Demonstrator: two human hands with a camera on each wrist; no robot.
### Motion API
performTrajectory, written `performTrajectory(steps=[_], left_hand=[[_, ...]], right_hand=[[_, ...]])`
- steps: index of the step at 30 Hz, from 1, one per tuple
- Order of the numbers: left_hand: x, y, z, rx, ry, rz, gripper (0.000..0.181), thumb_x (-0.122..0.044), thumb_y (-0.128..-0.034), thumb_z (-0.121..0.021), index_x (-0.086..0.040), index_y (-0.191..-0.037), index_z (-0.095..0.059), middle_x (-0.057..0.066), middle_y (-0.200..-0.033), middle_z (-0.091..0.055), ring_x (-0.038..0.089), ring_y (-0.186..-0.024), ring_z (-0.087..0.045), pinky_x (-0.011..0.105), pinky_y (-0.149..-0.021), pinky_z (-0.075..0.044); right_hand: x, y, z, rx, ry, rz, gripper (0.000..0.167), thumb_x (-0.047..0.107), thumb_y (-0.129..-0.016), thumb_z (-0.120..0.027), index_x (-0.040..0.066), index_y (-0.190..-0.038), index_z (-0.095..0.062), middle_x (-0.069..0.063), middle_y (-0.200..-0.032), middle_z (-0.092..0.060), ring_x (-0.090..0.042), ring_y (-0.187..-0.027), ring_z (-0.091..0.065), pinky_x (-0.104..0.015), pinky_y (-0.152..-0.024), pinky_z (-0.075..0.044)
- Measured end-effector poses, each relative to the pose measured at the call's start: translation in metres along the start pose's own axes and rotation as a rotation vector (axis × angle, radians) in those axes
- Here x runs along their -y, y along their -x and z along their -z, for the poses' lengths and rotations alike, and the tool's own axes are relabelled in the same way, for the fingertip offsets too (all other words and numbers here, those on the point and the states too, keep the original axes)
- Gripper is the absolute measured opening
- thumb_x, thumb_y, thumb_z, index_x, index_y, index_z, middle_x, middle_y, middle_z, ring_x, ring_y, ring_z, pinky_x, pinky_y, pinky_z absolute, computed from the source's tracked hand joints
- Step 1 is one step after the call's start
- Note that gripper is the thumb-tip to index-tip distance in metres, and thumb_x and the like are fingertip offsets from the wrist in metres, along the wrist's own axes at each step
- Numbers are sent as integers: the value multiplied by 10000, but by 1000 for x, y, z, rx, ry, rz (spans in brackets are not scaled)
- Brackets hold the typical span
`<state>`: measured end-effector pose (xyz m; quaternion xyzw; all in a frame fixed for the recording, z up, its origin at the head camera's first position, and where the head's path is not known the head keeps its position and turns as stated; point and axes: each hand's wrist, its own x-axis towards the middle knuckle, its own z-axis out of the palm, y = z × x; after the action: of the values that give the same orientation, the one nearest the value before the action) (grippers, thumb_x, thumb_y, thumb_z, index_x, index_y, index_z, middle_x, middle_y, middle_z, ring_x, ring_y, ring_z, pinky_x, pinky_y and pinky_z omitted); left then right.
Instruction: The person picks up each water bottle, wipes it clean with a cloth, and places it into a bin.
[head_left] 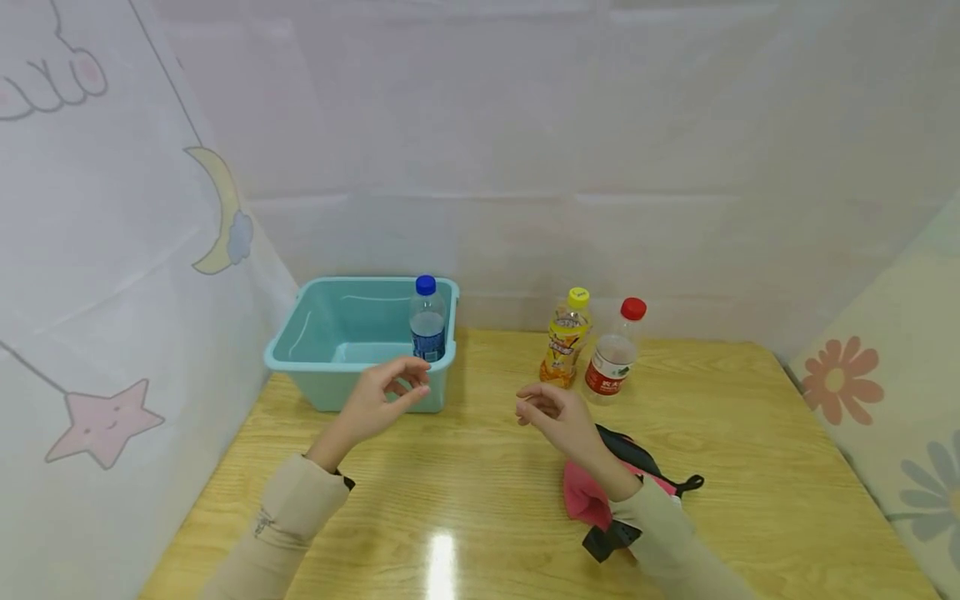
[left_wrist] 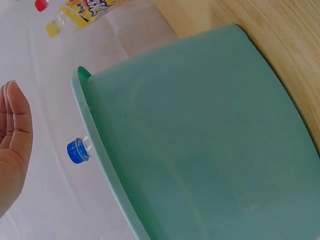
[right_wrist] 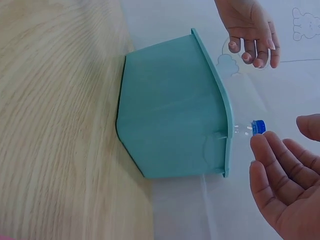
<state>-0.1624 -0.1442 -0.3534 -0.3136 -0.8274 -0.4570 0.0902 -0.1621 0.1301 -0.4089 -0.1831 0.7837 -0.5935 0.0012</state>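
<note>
Clock read on the head view, centred between the hands, 12 = far side. Left hand (head_left: 386, 396) is held at 9, right hand (head_left: 558, 417) at 3, both in the air above the table (head_left: 465, 467). Nothing is gripped by either: fingers are loosely bent, and the right thumb is seen well apart from its fingertips in the right wrist view.

Tub (head_left: 318, 388) is set at 10. Blue bottle (head_left: 427, 325) is stood upright inside it, at the tub's own 3, with its cap (head_left: 425, 285) showing above the rim (head_left: 300, 367). Yellow bottle (head_left: 566, 342) is stood on the table at 2; red bottle (head_left: 611, 358) is stood just beside it, toward 3. Contact between those two cannot be told. Bundle (head_left: 581, 492), pink and black, is partly covered by the right forearm (head_left: 611, 471) at 4.

Handling, as judged from here: yellow is best approached from its 8 side, since its 3 side is crowded by red. Mid-body should be taken, squeezed lightly; thin plastic probably gives. Red is best reached from its 4 side, sleeve kept off the bundle. Blue is best handled by cap or neck, as lower access is blocked by the tub wall.
</note>
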Motion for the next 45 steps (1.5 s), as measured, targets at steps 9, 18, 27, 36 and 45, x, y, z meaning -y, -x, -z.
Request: performTrajectory(steps=[9, 18, 27, 36, 45], left_hand=[[17, 2, -17, -7, -7, -39, 272, 66, -820, -616, 78, -1086, -563, 179, -905, -610, 266, -784, -585, 331, -621, -522], [40, -1, -38, 38, 43, -20, 293, -30, -843, -631, 21, -1126, -576, 112, -939, -631, 212, -823, -596, 288, -648, -523], [17, -5, -43, 100, 63, 18, 281, 38, -843, -601, 93, -1114, -552, 176, -931, -627, 288, -825, -598, 314, -659, -526], [43, -6, -60, 118, 92, 23, 294, -49, -869, -605, 28, -1148, -556, 132, -984, -628, 206, -862, -599, 283, -678, -518], [48, -23, -74, 135, 144, 36, 317, -104, -892, -588, -4, -1190, -547, 122, -1026, -620, 219, -911, -596, 286, -719, -519]], right_hand=[[-16, 22, 17, -53, 86, 9, 211, 135, -880, -609, -1, -1041, -619, -83, -806, -665, -202, -720, -644, -247, -636, -517], [-22, 36, 34, -59, 117, -17, 233, 121, -886, -598, -22, -1069, -607, -64, -814, -665, -203, -733, -648, -251, -662, -523], [-49, 52, 52, -44, 207, -40, 237, 106, -870, -615, -24, -1068, -616, -104, -893, -660, -113, -784, -625, -260, -695, -517], [-67, 64, 68, 89, 466, -74, 477, 203, -766, -737, -54, -1137, -583, -143, -1016, -637, -292, -926, -595, -399, -742, -509], [-79, 77, 69, 267, 751, -156, 742, 365, -647, -805, -44, -1208, -545, -264, -1200, -504, -450, -1119, -432, -566, -892, -382]])
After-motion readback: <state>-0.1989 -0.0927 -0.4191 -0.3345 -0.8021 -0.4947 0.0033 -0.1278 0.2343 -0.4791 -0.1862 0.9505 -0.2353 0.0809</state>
